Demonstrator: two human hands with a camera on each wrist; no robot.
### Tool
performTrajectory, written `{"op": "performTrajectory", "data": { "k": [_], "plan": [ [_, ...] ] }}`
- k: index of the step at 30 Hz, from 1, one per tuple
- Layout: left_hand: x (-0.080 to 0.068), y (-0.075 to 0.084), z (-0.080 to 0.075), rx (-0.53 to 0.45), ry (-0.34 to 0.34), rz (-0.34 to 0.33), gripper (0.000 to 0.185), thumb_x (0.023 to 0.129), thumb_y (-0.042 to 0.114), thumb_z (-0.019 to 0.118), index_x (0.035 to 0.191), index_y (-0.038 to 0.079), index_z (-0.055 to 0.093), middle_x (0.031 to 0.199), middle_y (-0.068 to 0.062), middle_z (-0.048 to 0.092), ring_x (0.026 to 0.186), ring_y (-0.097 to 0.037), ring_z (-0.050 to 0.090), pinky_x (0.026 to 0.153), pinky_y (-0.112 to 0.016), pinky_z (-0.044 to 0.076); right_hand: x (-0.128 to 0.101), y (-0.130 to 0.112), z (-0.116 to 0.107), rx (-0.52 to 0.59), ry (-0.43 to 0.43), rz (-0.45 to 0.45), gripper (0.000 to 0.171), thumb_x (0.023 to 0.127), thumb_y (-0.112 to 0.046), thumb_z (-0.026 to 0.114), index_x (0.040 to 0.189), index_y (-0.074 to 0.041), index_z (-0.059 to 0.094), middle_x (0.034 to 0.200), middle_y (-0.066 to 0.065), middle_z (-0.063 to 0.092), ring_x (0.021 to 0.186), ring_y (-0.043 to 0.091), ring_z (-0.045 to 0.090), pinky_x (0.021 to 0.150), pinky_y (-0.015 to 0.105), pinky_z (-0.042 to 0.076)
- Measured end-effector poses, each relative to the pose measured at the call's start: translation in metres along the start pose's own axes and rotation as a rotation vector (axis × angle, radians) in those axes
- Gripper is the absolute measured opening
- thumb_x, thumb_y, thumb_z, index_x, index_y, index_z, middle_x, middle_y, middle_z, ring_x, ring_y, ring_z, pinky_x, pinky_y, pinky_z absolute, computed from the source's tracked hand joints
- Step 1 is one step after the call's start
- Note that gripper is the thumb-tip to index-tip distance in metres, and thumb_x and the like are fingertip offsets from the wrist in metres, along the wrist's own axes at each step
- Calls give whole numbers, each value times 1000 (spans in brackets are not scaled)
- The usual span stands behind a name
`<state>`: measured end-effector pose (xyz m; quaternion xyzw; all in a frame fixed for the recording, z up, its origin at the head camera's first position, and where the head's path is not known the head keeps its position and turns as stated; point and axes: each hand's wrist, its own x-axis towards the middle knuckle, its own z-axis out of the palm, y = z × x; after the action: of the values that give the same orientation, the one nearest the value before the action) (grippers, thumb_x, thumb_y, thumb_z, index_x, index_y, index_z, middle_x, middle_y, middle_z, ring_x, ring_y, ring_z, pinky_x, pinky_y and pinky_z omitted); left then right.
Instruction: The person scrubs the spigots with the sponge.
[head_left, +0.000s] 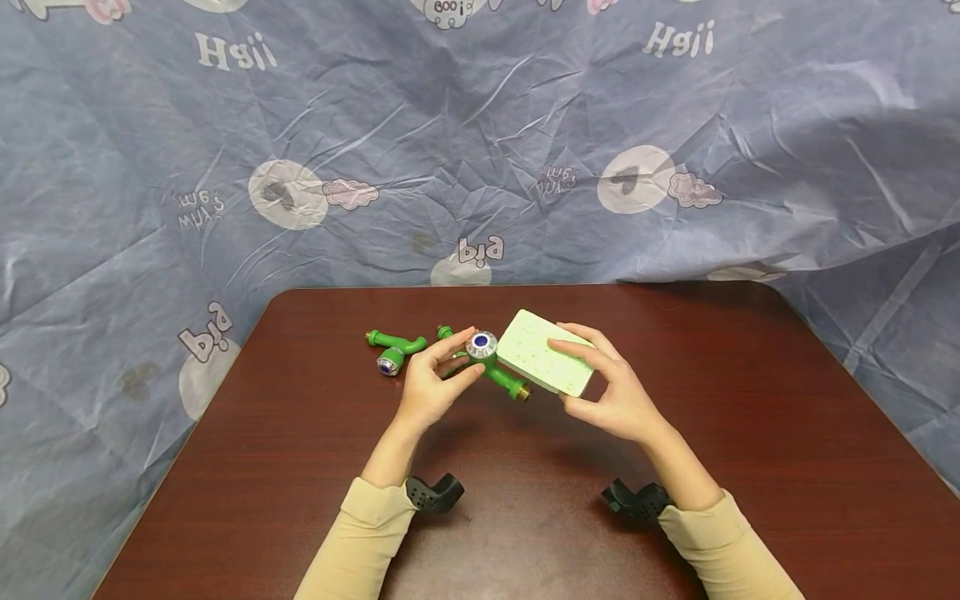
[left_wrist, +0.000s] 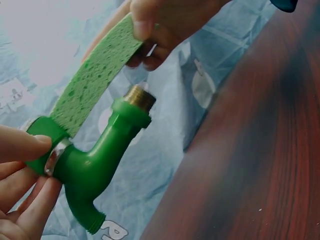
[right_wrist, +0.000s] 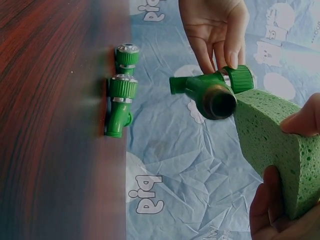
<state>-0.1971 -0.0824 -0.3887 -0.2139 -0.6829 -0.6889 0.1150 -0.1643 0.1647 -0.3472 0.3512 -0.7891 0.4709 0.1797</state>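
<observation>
Holding: the left hand [head_left: 433, 385] pinches a green faucet [head_left: 491, 367] by its knob end, thumb and fingers curled about the handle, lifted off the table.
Gripping: the right hand [head_left: 611, 392] clasps a pale green sponge [head_left: 546, 363], thumb on one broad face and fingers on the other.
Contact: in the left wrist view the sponge [left_wrist: 92, 75] lies against the faucet [left_wrist: 90, 165] near the knob; the brass threaded end [left_wrist: 139, 97] sits just beside the sponge's edge.
Faucet position: above the far middle of the table, between the two hands.
Hidden: the left palm is covered by its own fingers in the head view; only fingertips [left_wrist: 22, 147] show in the left wrist view.
Cut off: the right hand [right_wrist: 290, 200] is cropped by the frame's lower right corner, and the sponge [right_wrist: 272, 145] runs under it.
Hard to make out: the knob's cap shows a blue centre in a silvery ring, its detail too small to read.
Other faucets: two more green ones [right_wrist: 121, 87] lie on the table just left of the held one; in the head view the nearer is partly behind the left hand.
Surface: a dark red-brown wooden table [head_left: 750, 433] with rounded corners.
Wrist mounts: black brackets [head_left: 433, 493] sit at both beige sleeves.
Room: a wrinkled blue cloth [head_left: 480, 150] with white circles, clouds and mirrored lettering hangs behind and drapes around the table.
</observation>
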Motion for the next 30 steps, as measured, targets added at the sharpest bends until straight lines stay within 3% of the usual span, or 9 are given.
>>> {"op": "performTrajectory", "data": {
  "k": [5,9,15,19,22,27,30],
  "plan": [
    [-1,2,-2,4,-55,-9,54,76,-9,72,127,-3,56,113,-20,58,102,-28,59,84,-43,53,0,1,-1,7,8,-8,57,60,17,67,116,9,58,131,28,44,118,38,42,86,23,36],
    [-3,16,0,61,-91,-2,50,73,-8,75,121,-5,59,107,-20,56,94,-27,59,79,-43,55,0,1,-1,13,1,1,57,61,17,67,116,9,58,131,27,43,118,37,42,85,23,36],
    [-5,31,3,70,-85,-124,44,71,-6,78,111,-5,61,106,-17,60,83,-32,63,68,-28,55,1,-2,-1,6,-7,21,58,60,17,68,116,9,58,132,26,43,119,38,41,87,24,36],
    [-5,31,5,66,-108,-115,45,72,-6,77,114,-6,61,105,-20,60,83,-36,63,71,-34,56,0,-2,0,8,1,14,58,60,17,69,117,9,58,132,27,43,120,39,41,88,23,36],
    [-5,31,6,84,-88,-115,44,72,-5,78,113,-5,63,106,-17,62,80,-34,64,68,-32,55,0,-1,1,18,9,5,59,60,16,69,117,9,57,133,27,42,120,39,41,87,23,37],
    [-5,32,9,38,-25,-212,44,69,-4,79,110,-5,63,98,-9,62,72,-20,64,56,-21,48,0,0,2,27,8,-14,59,60,16,70,117,9,57,133,28,41,120,37,41,86,22,38],
    [-4,32,10,14,-9,-224,44,69,-5,79,110,-7,61,93,-8,61,68,-15,63,54,-20,46,0,-1,3,0,6,-27,59,60,18,70,117,9,57,133,28,41,120,38,41,88,20,38]
  ]
}}
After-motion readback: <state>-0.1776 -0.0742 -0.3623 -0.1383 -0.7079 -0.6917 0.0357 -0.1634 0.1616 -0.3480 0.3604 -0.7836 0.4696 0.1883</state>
